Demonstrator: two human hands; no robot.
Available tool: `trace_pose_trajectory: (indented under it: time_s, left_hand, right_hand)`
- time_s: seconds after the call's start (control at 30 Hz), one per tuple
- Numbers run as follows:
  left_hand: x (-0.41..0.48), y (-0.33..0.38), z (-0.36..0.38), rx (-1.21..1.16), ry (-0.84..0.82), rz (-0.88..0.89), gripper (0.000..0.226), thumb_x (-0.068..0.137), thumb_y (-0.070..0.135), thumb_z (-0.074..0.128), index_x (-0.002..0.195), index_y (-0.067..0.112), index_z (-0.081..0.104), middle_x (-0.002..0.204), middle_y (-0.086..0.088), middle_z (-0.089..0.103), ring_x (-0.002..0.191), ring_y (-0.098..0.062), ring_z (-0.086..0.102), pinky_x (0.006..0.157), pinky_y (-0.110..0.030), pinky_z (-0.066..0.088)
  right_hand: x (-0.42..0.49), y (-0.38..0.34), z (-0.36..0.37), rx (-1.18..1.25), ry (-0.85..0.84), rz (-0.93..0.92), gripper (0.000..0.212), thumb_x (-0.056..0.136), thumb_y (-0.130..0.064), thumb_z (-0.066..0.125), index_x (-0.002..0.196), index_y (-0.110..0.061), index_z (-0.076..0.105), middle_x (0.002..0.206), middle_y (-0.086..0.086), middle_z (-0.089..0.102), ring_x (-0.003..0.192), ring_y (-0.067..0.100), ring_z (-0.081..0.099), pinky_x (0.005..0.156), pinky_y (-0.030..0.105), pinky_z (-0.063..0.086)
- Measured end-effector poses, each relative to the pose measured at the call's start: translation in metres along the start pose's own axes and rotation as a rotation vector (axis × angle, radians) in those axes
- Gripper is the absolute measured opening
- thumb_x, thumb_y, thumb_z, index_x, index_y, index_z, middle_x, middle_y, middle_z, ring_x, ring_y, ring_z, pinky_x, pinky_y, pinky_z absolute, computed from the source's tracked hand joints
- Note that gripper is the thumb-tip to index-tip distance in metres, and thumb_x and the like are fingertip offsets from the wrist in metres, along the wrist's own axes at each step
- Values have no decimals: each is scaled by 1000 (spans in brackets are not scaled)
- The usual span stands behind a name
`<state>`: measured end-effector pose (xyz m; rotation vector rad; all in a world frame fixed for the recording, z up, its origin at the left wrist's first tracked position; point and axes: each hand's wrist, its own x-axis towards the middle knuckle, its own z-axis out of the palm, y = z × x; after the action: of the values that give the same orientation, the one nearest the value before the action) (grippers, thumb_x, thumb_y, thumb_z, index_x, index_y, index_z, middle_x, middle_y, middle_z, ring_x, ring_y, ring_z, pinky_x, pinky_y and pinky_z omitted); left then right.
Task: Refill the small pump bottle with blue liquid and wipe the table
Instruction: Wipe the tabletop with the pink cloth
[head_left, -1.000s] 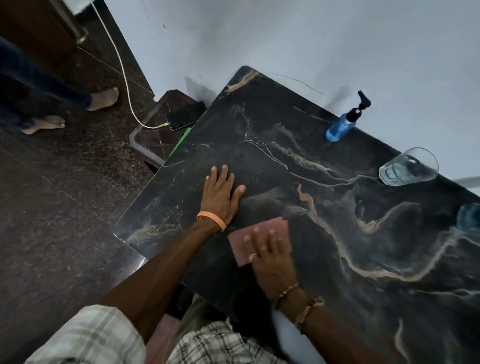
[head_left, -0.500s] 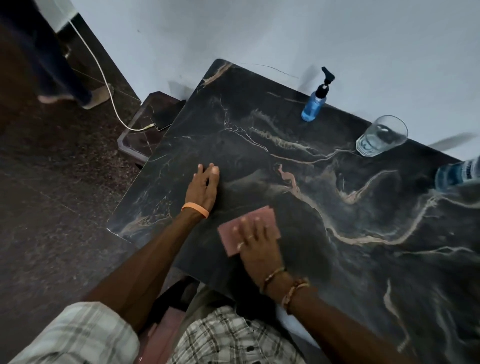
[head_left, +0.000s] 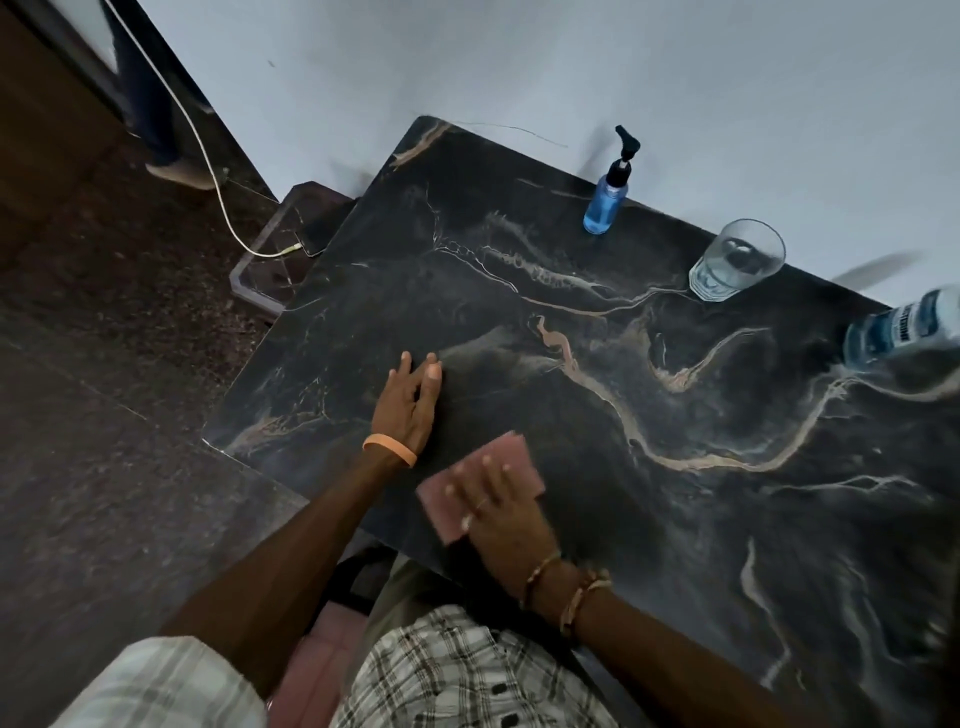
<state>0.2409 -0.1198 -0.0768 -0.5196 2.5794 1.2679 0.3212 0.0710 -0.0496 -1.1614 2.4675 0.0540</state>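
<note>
Pressing pink cloth (head_left: 522, 460) (long axis slanting rightward), right hand (head_left: 501, 519)

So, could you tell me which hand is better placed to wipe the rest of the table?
Probably the right hand: it lies flat on the pink cloth, most of the table beyond it. The left hand rests bare on the table, beside the cloth.
</note>
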Motion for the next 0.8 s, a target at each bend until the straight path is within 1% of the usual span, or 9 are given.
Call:
trace_pose_trajectory:
  time_s: [0.1,0.23,0.33,0.4,0.47,0.57,0.67,0.73,0.8]
  left_hand:
    - [0,-1,-3,0,-19,-21,67,94,64,19,143,27,45,158,-9,25,147,-30,16,120,-49,13]
    - [-1,3,-4,108,-22,33,61,98,59,25,143,23,45,156,-12,29,146,-32,18,119,-49,17]
    - [-10,12,7,216,-39,150,64,96,57,24,142,16,45,154,-9,34,147,-29,17,120,-44,14]
    - [-18,20,22,291,-102,270,62,98,55,25,141,15,46,153,-7,35,147,-27,17,120,-42,13]
    - [-26,30,45,337,-190,380,56,101,48,31,141,13,46,154,-5,34,147,-25,16,120,-40,11]
    - [-34,50,76,429,-281,492,52,102,43,34,143,13,44,157,-3,29,148,-23,11,120,-38,7]
    - [-28,71,90,493,-312,539,53,103,42,30,146,13,38,159,-3,24,149,-22,8,121,-37,7]
    - [-23,82,95,508,-341,537,53,103,40,30,147,11,37,159,-4,23,149,-23,9,120,-38,10]
    - [-20,87,98,549,-367,523,52,103,39,32,147,10,36,160,-5,21,148,-25,9,120,-39,14]
  right_hand:
    - [14,-25,-2,-55,-14,-169,47,88,-43,54,133,-27,56,144,4,49,131,36,44,105,51,39]
    - [34,28,-26,-103,-19,-20,49,96,-22,38,146,-20,37,156,10,26,143,39,19,117,52,12]
    - [-9,69,-21,-10,182,312,47,88,-9,42,131,-16,58,140,12,51,128,42,46,104,57,39]
    - [-44,71,-4,48,220,414,44,84,-9,46,124,-13,64,132,15,57,117,46,54,91,59,48]
    - [-67,51,15,62,178,399,46,84,-17,42,124,-12,65,132,17,57,116,47,55,87,58,50]
    - [-74,39,26,54,81,218,44,84,-26,57,126,-17,62,134,16,56,120,42,54,94,56,48]
    - [-60,95,10,-35,184,259,43,87,-20,52,129,-19,60,134,14,56,121,38,55,98,53,46]
    - [-64,137,4,-8,158,457,47,92,-18,52,139,-22,49,145,10,45,131,36,44,106,48,39]
    - [-83,150,8,118,68,653,52,99,-15,38,149,-28,29,158,5,21,144,33,20,116,44,18]
